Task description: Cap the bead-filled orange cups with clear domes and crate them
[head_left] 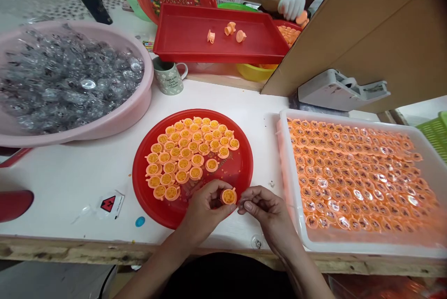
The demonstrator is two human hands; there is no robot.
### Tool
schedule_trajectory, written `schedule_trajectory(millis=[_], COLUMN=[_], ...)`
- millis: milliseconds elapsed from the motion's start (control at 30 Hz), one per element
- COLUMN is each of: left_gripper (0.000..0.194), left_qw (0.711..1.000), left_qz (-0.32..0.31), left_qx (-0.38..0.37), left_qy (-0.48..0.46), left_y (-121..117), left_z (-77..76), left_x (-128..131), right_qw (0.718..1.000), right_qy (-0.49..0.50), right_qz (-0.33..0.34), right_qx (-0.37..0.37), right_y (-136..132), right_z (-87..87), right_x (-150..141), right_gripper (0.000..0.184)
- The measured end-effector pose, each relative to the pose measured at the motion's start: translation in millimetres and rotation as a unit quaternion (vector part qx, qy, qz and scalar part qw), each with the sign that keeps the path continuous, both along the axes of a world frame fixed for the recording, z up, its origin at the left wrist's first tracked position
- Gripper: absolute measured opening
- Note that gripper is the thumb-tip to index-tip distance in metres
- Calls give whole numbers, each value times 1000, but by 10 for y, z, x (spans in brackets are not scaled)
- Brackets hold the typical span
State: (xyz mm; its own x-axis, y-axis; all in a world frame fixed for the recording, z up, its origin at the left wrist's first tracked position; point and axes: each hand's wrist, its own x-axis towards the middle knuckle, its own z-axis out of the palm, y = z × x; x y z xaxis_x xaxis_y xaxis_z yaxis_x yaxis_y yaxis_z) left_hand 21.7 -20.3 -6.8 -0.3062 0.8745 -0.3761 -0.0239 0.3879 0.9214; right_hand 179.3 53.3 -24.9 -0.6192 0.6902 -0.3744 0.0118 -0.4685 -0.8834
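Observation:
A small orange toy teacup [229, 196] with yellow bits inside is pinched between the thumb and fingers of my left hand [204, 208], above the right front of a round red tray [240, 171]. Close beside the cup, my right hand [270, 213] has its thumb pressed to its fingertips. Whatever those fingertips hold is too small to make out. Many similar yellow-filled orange teacups [183, 151] stand in rows on the tray. On the table in front of my right hand lies a small clear plastic piece [257, 241].
At the left, a pink tub [139, 108] holds clear plastic pieces. At the right, a white bin [296, 224] holds orange cups with shiny tops. Behind stand a mug [169, 78], a red rectangular tray [195, 33] and a tape dispenser [331, 89]. A co-worker's gloved hand [292, 5] shows beyond.

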Motion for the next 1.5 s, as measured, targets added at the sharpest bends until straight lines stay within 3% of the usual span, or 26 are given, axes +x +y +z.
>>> schedule_trajectory(millis=[233,333,833,1067,1267,1500], left_gripper=[17,18,18,21,19,17], left_qw=[999,999,1000,1000,998,998], left_qz=[46,34,26,25,16,15], left_qx=[12,1,10,-10,-2,-9], left_qy=[8,9,-12,-14,-56,-61], left_y=[-18,-8,13,26,54,45], left_z=[-160,-129,-36,6,47,6], left_x=[32,18,23,7,10,13], right_qw=[999,999,996,997,999,998], right_qy=[14,6,53,34,21,14], right_qz=[-29,-43,-45,-49,-43,-53], right_qx=[-22,-28,-58,-50,-12,-10], right_y=[13,23,29,29,44,42], right_z=[-15,-21,-11,-45,-56,-74], right_x=[-2,2,-23,-7,-7,4], right_gripper=[14,21,8,16,9,13])
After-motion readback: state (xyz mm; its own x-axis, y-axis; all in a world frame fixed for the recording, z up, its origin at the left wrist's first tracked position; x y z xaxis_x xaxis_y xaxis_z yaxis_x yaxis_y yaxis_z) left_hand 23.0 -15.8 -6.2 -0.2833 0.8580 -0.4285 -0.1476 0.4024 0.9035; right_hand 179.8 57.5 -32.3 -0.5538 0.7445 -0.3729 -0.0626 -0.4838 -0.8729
